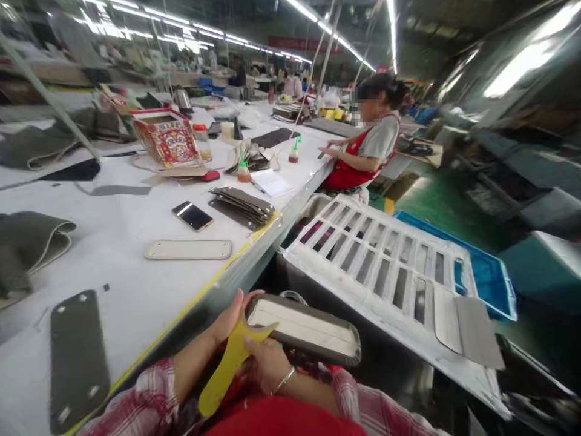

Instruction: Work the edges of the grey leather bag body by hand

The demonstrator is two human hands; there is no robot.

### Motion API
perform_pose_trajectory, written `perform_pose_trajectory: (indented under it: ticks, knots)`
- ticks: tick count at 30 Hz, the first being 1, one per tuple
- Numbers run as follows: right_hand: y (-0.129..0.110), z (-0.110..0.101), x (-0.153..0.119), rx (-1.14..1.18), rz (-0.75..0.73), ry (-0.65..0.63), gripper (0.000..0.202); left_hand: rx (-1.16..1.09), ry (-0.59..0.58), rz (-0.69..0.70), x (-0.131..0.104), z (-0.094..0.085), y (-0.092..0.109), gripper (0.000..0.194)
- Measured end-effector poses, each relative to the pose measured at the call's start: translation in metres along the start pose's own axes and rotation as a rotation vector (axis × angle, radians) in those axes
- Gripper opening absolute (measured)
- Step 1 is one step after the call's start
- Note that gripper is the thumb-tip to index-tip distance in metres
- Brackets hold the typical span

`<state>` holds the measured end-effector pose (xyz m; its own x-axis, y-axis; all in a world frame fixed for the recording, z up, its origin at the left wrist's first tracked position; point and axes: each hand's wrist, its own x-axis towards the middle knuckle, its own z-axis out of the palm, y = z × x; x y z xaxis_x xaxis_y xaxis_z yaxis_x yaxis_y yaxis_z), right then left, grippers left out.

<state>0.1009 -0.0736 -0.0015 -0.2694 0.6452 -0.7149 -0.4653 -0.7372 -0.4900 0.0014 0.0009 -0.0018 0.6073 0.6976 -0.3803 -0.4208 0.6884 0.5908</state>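
1. Head view shows both hands low at the table [136, 290] edge, over the lap, with a grey pad [304, 330] held between them.
2. Progress, as I judge it: the pad's cream inner face is turned up and its grey border looks folded over along the far side; the near end, by the tool, seems the part in work. Similar finished-looking pieces lie in a stack [242, 206] on the table, and a flat grey piece [77, 357] and a cream piece [188, 249] lie untouched.
3. Left hand [229, 321]: fingers curled around the pad's near end, thumb up on its rim, forearm angled in from the left.
4. Right hand [263, 363]: closed on a yellow tool [227, 369], its tip touching the pad's corner, wrist bent inward.
5. Another person [363, 145] works farther along the table.
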Motion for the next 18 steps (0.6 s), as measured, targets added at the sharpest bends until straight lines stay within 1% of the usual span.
perform_pose_trajectory:
  ticks: [3,8,12,15,18]
  knots:
    - [0.003,-0.006,0.004,0.015,-0.009,0.002,0.065,0.073,0.076,0.005,0.006,-0.002,-0.002,0.053]
    - [0.001,-0.014,0.006,-0.003,-0.052,-0.05,0.052,0.225,0.162,0.019,0.011,-0.005,-0.004,0.05]
    - [-0.007,-0.014,0.006,-0.04,-0.003,-0.024,0.057,0.349,0.229,0.03,0.013,-0.004,-0.002,0.05]
    - [-0.013,-0.013,0.006,-0.049,0.064,-0.021,0.063,0.46,0.258,0.03,0.014,-0.001,0.0,0.051]
    - [-0.013,-0.016,0.008,-0.058,0.09,-0.024,0.067,0.577,0.284,0.014,0.016,0.001,0.002,0.053]
